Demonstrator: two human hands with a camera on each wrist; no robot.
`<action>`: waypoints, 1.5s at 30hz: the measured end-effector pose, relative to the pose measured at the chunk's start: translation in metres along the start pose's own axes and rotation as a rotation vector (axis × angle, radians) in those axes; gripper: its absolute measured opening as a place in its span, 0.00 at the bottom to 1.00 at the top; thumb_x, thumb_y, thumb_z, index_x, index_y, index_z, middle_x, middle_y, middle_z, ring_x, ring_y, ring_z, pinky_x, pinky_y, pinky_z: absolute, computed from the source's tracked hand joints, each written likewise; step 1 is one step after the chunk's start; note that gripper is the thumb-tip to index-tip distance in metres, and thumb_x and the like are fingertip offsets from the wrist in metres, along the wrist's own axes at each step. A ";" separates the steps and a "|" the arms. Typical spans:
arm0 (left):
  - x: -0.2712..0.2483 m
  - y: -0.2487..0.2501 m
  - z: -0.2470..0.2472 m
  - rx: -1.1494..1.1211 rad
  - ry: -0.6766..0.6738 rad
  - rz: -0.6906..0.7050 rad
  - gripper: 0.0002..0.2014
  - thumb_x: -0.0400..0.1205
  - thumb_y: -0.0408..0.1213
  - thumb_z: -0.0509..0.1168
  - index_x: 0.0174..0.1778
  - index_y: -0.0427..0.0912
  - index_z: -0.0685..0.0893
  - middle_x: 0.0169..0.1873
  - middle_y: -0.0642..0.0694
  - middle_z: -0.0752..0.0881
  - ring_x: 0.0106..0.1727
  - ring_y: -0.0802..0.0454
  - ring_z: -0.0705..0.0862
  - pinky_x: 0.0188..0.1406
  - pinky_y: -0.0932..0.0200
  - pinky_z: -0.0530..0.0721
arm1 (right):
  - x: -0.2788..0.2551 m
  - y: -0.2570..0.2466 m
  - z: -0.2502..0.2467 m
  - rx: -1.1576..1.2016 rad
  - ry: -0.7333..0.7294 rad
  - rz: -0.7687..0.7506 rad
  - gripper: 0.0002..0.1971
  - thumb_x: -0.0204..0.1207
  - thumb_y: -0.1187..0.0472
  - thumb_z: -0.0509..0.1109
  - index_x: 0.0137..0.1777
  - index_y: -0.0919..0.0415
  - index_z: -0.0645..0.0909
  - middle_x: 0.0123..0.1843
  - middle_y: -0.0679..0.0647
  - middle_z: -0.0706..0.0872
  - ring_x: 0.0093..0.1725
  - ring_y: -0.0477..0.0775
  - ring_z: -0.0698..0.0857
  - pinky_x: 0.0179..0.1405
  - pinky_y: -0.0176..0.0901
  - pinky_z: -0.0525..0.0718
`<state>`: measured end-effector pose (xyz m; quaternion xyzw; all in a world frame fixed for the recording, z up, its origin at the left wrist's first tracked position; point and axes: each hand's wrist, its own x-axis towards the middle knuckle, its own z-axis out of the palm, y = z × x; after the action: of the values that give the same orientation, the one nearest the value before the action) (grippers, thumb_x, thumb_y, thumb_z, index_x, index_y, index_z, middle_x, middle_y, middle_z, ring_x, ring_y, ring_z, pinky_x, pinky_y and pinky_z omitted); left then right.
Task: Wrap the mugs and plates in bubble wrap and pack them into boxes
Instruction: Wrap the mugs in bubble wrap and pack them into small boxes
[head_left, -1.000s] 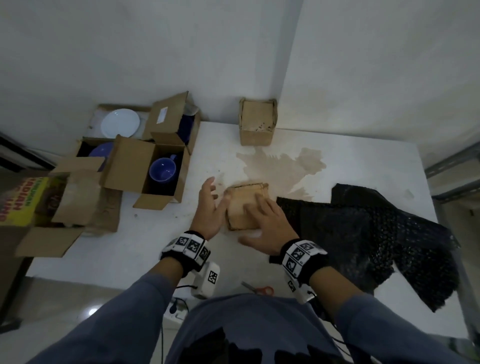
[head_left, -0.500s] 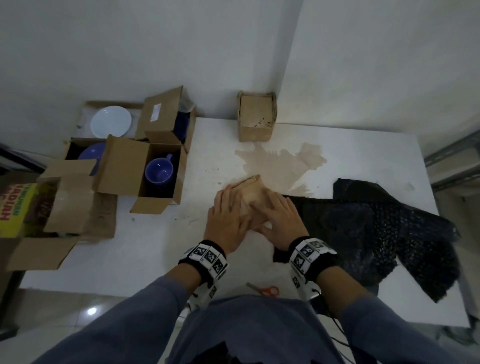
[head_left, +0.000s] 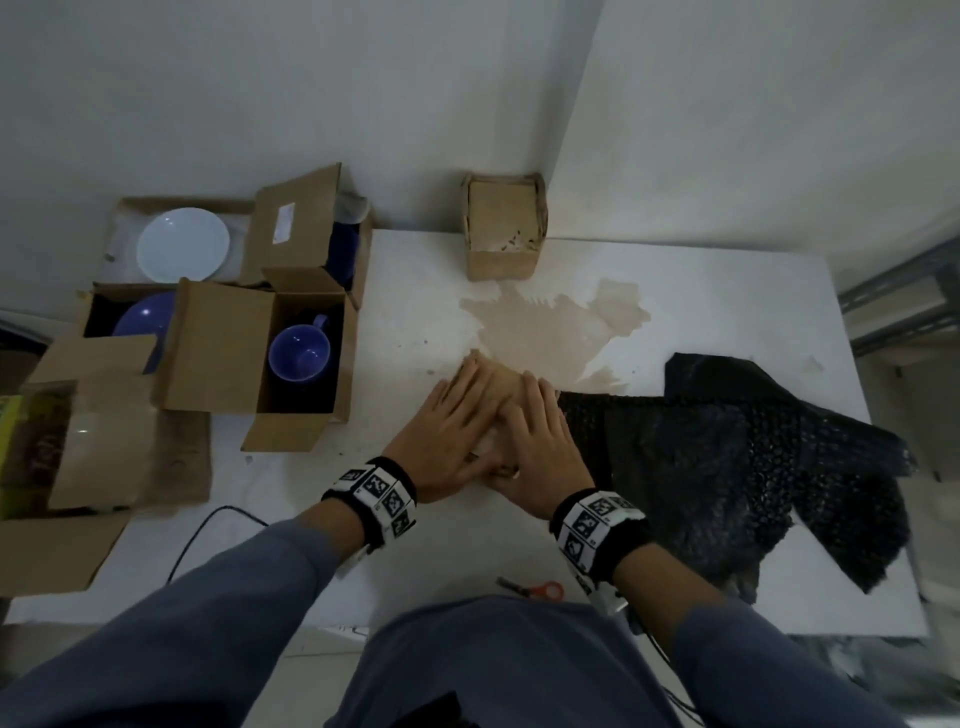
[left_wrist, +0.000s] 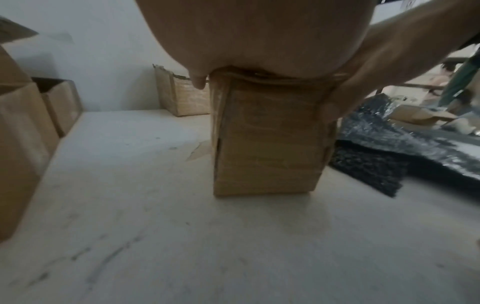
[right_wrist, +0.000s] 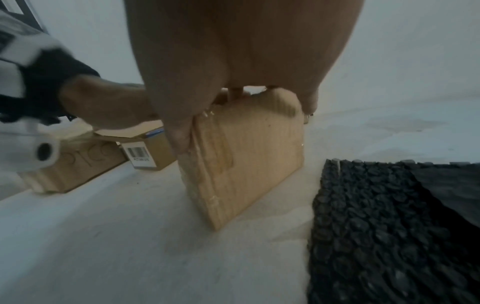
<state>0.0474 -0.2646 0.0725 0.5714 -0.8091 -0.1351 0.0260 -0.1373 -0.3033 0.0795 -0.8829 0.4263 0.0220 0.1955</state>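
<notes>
Both hands lie flat on top of a small closed cardboard box (left_wrist: 267, 139) standing upright in the middle of the white tabletop (head_left: 415, 291). The left hand (head_left: 447, 441) and right hand (head_left: 535, 457) press its lid with straight fingers (head_left: 467, 384), the right thumb running down one side. Black bubble wrap (head_left: 727, 457) lies just beside the box on the right. To the left, an open box holds a blue mug (head_left: 300, 352); a white plate (head_left: 183, 244) sits in another, farther back
</notes>
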 end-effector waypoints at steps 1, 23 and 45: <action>-0.004 0.002 0.004 -0.010 0.002 -0.012 0.42 0.86 0.65 0.47 0.87 0.38 0.45 0.86 0.37 0.41 0.86 0.39 0.38 0.84 0.36 0.53 | 0.004 0.002 -0.001 -0.028 -0.002 -0.055 0.39 0.70 0.38 0.73 0.74 0.59 0.64 0.86 0.70 0.48 0.85 0.73 0.46 0.81 0.71 0.59; 0.089 -0.158 -0.033 0.212 0.094 -0.393 0.33 0.86 0.34 0.56 0.86 0.37 0.48 0.86 0.36 0.48 0.86 0.35 0.50 0.81 0.35 0.61 | 0.234 -0.007 -0.013 -0.191 0.314 -0.282 0.24 0.79 0.65 0.69 0.76 0.63 0.76 0.79 0.59 0.75 0.82 0.59 0.68 0.79 0.60 0.67; 0.149 -0.186 -0.047 0.199 0.131 -0.289 0.29 0.78 0.31 0.46 0.73 0.32 0.78 0.73 0.33 0.78 0.74 0.40 0.78 0.77 0.44 0.72 | 0.269 -0.005 -0.046 0.014 0.250 -0.159 0.33 0.72 0.61 0.74 0.78 0.66 0.71 0.77 0.63 0.75 0.79 0.64 0.70 0.79 0.62 0.67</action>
<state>0.1756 -0.4701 0.0545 0.6892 -0.7244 -0.0189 0.0023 0.0317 -0.5176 0.0683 -0.9085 0.3760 -0.1066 0.1482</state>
